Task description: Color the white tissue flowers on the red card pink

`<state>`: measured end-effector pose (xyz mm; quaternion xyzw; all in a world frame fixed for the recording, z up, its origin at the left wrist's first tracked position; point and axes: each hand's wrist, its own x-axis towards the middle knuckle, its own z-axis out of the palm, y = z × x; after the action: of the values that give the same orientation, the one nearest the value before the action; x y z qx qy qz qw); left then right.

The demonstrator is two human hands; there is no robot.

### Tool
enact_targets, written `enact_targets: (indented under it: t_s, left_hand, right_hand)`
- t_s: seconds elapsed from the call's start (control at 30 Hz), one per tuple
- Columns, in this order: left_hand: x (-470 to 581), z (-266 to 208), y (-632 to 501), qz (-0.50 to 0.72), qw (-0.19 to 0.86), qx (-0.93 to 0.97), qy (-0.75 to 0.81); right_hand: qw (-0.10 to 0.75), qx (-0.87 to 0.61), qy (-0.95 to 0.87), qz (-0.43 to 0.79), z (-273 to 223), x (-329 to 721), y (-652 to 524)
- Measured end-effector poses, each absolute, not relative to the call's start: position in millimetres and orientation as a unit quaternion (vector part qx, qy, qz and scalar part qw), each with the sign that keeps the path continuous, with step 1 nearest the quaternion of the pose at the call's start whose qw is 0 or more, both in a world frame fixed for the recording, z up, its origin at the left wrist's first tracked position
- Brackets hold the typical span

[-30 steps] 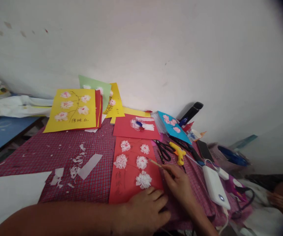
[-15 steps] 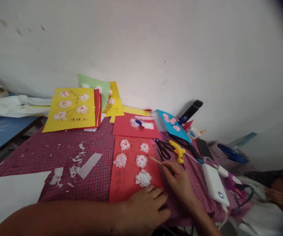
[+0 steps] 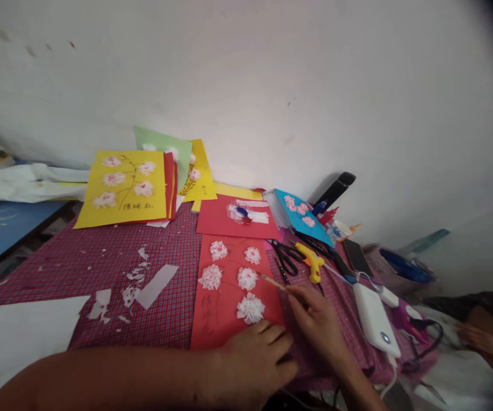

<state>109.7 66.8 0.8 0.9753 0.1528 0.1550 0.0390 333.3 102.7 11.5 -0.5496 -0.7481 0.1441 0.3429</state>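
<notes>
My right hand (image 3: pixel 315 313) grips a thin paintbrush (image 3: pixel 274 282). The brush tip is beside the right middle flower, over a red paper card (image 3: pixel 229 297). Several crumpled white paper flowers (image 3: pixel 250 308) are on this card, some tinted pink, with thin drawn branches and handwriting at its lower left. The lowest right flower looks plain white. My left hand (image 3: pixel 263 351) lies flat on the card's lower edge, fingers stretched out and holding nothing, just below that white flower.
To the right are black scissors (image 3: pixel 287 260), a yellow glue gun (image 3: pixel 310 262), a phone (image 3: pixel 356 258) and a white power bank (image 3: pixel 375 319). Finished-looking yellow cards (image 3: pixel 109 211) stand by the wall. Paper scraps (image 3: pixel 156 286) litter the checked cloth (image 3: pixel 152 325). Another person's hand (image 3: pixel 481 337) shows at far right.
The brush tip has shifted slightly right and down, away from the right middle flower. My left hand stays in place on the card. The view has tilted a little.
</notes>
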Motion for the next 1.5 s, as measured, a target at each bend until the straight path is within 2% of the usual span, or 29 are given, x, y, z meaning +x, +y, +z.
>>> enact_targets:
  t_s: [0.3, 0.73, 1.5]
  left_hand:
    - [110.0, 5.0, 67.1, 0.145, 0.045, 0.977, 0.149]
    - [111.3, -3.8, 66.6, 0.147, 0.048, 0.976, 0.152]
    - [111.1, 2.3, 66.5, 0.138, 0.070, 0.976, 0.155]
  right_hand:
    - [0.355, -0.503, -0.777, 0.132, -2.6, 333.3, 94.9]
    - [0.338, -0.453, -0.814, 0.132, 2.0, 330.5, 99.9]
    - [0.333, -0.474, -0.802, 0.146, 6.8, 333.8, 102.9]
